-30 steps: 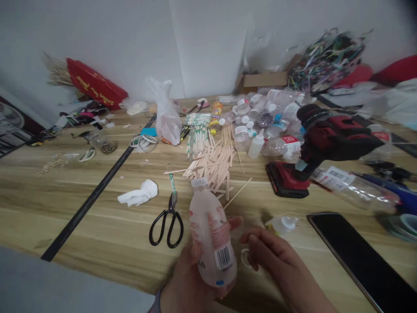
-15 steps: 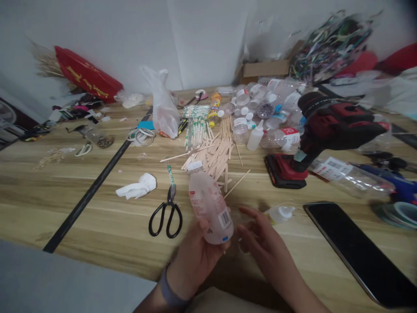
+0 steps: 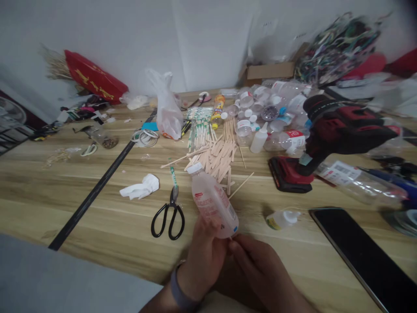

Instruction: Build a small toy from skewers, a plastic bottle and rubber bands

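Observation:
My left hand (image 3: 208, 248) is wrapped round the lower part of a frosted plastic bottle (image 3: 213, 202) with a white cap and pinkish-red print. The bottle leans, its cap pointing away from me to the upper left and its base towards me. My right hand (image 3: 257, 261) is closed in a pinch at the bottle's base, close against the left fingers. A small pale bit shows at its fingertips, too small to name. Left of the bottle lie black-handled scissors (image 3: 169, 217). Beyond it is a pile of wooden sticks (image 3: 221, 152).
A red and black cordless drill (image 3: 339, 134) stands at the right, before several clear bottles (image 3: 260, 100). Nearer are a small glue bottle (image 3: 282, 219) and a black phone (image 3: 358, 256). A crumpled tissue (image 3: 140, 187) and a white plastic bag (image 3: 168, 111) lie to the left.
My right hand has moved left to the bottle's base and closed its fingers there. The bottle has turned slightly, so its barcode shows less. The view has shifted a little.

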`<state>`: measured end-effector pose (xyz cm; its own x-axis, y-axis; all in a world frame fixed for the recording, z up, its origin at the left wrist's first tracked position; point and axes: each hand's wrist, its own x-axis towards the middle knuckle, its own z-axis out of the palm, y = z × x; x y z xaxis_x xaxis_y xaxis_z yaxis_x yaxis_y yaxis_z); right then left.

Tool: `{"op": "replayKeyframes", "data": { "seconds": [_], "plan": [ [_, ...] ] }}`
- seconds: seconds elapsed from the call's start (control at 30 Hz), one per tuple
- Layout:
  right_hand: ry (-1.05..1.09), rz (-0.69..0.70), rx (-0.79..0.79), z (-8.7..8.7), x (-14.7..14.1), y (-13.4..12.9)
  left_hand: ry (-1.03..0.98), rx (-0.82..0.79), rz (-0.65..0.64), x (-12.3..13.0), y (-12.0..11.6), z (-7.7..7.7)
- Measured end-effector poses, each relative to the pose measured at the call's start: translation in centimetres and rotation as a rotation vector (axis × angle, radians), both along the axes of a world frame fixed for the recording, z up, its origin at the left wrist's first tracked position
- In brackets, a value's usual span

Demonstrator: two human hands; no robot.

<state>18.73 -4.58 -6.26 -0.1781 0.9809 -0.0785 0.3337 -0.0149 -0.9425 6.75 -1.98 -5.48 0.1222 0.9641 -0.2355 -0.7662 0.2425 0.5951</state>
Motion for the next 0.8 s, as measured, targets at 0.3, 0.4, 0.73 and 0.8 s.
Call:
{"op": "replayKeyframes", "data": {
  "seconds": [0.3,0.4,0.73,0.8],
  "plan": [
    [0.225,-0.089,-0.176,-0.6,0.0,-0.4,0.06,0.072,-0.038,0.1,-0.3,-0.2],
    [0.547,-0.151,-0.385,-1.1,-0.3,-0.4,0.09,0.039,-0.056,0.2,-0.2,-0.1],
    [0.816,-0.13,-0.546,-2.0,-0.6,-0.7,0.053,0.044,-0.102,0.3,-0.5,-0.2],
    [0.862,-0.078,-0.598,-1.9,-0.7,-0.9,0.048,0.056,-0.184,0.3,-0.6,-0.4]
  ]
}}
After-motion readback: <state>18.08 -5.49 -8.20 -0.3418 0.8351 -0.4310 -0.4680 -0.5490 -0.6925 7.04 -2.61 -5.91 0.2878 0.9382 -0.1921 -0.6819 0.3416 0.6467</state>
